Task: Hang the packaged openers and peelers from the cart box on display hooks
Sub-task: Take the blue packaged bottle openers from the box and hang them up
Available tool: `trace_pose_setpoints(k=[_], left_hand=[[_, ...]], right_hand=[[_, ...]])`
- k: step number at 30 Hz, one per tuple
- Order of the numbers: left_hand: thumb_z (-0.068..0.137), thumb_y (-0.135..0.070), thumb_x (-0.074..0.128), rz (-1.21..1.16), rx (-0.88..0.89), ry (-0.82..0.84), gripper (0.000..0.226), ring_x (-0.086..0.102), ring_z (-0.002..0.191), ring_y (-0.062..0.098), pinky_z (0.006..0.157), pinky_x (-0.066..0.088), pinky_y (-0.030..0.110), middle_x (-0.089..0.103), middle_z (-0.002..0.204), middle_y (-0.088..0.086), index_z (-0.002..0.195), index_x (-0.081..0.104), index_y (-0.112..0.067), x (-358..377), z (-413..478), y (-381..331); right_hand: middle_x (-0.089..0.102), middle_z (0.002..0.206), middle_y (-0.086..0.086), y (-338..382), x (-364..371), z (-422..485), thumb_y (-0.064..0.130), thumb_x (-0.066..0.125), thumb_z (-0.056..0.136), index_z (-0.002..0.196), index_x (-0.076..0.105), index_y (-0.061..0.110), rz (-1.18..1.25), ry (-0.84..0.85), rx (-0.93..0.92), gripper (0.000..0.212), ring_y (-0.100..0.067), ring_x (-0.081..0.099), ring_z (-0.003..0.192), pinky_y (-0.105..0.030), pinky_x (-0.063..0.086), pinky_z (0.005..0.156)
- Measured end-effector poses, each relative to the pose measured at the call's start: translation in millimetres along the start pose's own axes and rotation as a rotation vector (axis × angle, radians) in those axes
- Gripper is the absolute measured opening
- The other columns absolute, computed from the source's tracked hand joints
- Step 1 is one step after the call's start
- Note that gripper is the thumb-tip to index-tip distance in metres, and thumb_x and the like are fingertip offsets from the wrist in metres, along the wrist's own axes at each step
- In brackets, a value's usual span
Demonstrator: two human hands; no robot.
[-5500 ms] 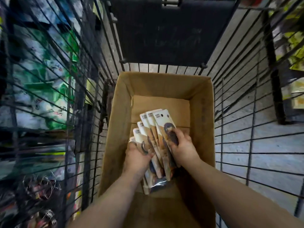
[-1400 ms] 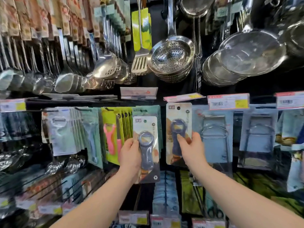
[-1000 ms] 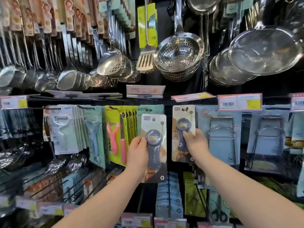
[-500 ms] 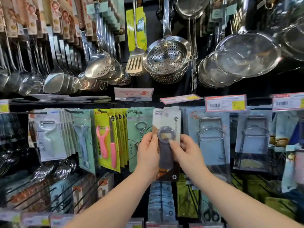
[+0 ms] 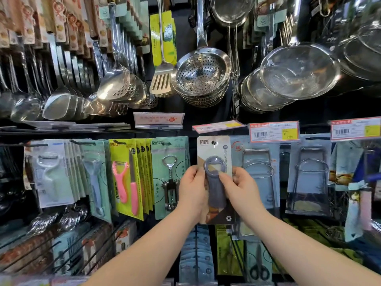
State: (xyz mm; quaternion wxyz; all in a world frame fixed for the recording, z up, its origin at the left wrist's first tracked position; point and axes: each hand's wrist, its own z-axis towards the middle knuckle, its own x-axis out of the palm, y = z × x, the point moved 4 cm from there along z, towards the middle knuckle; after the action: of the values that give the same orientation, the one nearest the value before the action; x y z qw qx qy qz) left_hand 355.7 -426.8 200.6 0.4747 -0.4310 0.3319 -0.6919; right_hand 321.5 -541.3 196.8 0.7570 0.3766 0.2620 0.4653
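The left hand (image 5: 192,187) and right hand (image 5: 242,189) each grip a side edge of one opener pack (image 5: 214,150), thumbs on its front, holding it upright against the display between corkscrew packs (image 5: 169,178) and wire-rack packs (image 5: 257,172), below hanging strainers (image 5: 203,76).

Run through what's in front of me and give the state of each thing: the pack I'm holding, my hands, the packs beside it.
opener pack, upright, held at hook level; on a hook or not, cannot tell
left hand, grips the pack's left edge
right hand, pinches its right side, thumb on the front
corkscrew pack, hanging, left of the held pack
pink peeler pack, hanging, front of its row
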Motion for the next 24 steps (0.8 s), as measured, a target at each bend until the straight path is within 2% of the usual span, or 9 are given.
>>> trace_pose_setpoints(k=[2,5,7,10,13,15,18,21,24], left_hand=[[0.096,-0.015,0.048,0.047,0.015,-0.005,0.016,0.063,0.073,0.002,0.061,0.05,0.014,0.068,0.086,-0.002,0.091,0.063,-0.018,-1,3,-2],[0.095,-0.02,0.049,0.062,-0.058,-0.011,0.015,0.063,0.085,0.017,0.079,0.051,0.033,0.068,0.092,0.005,0.09,0.063,-0.017,0,8,-1],[0.096,-0.02,0.048,0.089,-0.097,-0.026,0.017,0.061,0.081,0.018,0.078,0.051,0.035,0.066,0.087,0.005,0.087,0.062,-0.015,-2,13,4],[0.096,-0.019,0.047,0.264,-0.081,-0.035,0.015,0.056,0.077,0.017,0.074,0.047,0.031,0.063,0.083,0.004,0.089,0.059,-0.014,-4,24,10],[0.094,-0.018,0.05,0.318,-0.12,-0.042,0.008,0.052,0.067,0.01,0.054,0.041,0.016,0.06,0.08,-0.001,0.093,0.057,-0.015,-2,36,14],[0.094,-0.018,0.051,0.339,-0.15,-0.031,0.017,0.052,0.069,0.006,0.053,0.039,0.016,0.059,0.084,-0.004,0.109,0.056,-0.014,-1,43,15],[0.093,-0.025,0.054,0.397,-0.139,0.006,0.039,0.053,0.081,0.007,0.063,0.039,0.019,0.059,0.098,-0.005,0.13,0.048,-0.015,-2,47,16],[0.089,-0.031,0.058,0.664,0.023,0.042,0.051,0.052,0.102,0.017,0.08,0.039,0.025,0.053,0.129,0.005,0.137,0.042,-0.019,-10,43,19],[0.085,-0.037,0.059,0.965,0.299,0.106,0.051,0.048,0.116,0.024,0.089,0.037,0.028,0.049,0.129,0.005,0.131,0.047,-0.019,-18,27,18]], right_hand=[[0.065,0.071,0.004,0,1,4,0.026,0.059,0.089,0.095,0.06,0.019,-0.02,-0.002,0.003,0.009,-0.003,0.061,0.062,-0.021,0.047,0.054],[0.068,0.088,-0.017,-1,1,10,0.027,0.059,0.088,0.085,0.058,0.02,-0.074,-0.038,0.024,0.008,-0.031,0.064,0.085,-0.046,0.052,0.077],[0.069,0.087,-0.007,-5,2,17,0.026,0.06,0.088,0.081,0.057,0.026,-0.098,-0.039,0.04,0.007,-0.026,0.063,0.087,-0.043,0.052,0.08],[0.064,0.083,0.007,-16,4,29,0.028,0.059,0.089,0.088,0.057,0.026,-0.184,-0.025,0.051,0.003,-0.01,0.06,0.079,-0.026,0.047,0.067],[0.057,0.077,0.008,-26,7,47,0.032,0.056,0.089,0.089,0.057,0.021,-0.314,-0.033,0.078,0.011,-0.016,0.055,0.079,-0.024,0.036,0.057],[0.053,0.072,0.007,-31,10,58,0.037,0.054,0.089,0.082,0.052,0.023,-0.433,-0.017,0.147,0.016,-0.021,0.051,0.081,-0.028,0.033,0.06],[0.065,0.099,-0.006,-33,9,62,0.037,0.052,0.09,0.102,0.059,0.019,-0.522,0.028,0.196,0.022,-0.027,0.056,0.097,-0.029,0.039,0.072],[0.064,0.116,-0.005,-22,5,47,0.027,0.055,0.088,0.119,0.054,0.023,-0.531,0.068,0.052,0.031,-0.028,0.058,0.108,-0.029,0.044,0.079],[0.054,0.129,-0.005,-12,-10,24,0.035,0.05,0.091,0.131,0.045,0.022,-0.797,0.084,-0.033,0.042,-0.028,0.055,0.113,-0.037,0.047,0.088]])
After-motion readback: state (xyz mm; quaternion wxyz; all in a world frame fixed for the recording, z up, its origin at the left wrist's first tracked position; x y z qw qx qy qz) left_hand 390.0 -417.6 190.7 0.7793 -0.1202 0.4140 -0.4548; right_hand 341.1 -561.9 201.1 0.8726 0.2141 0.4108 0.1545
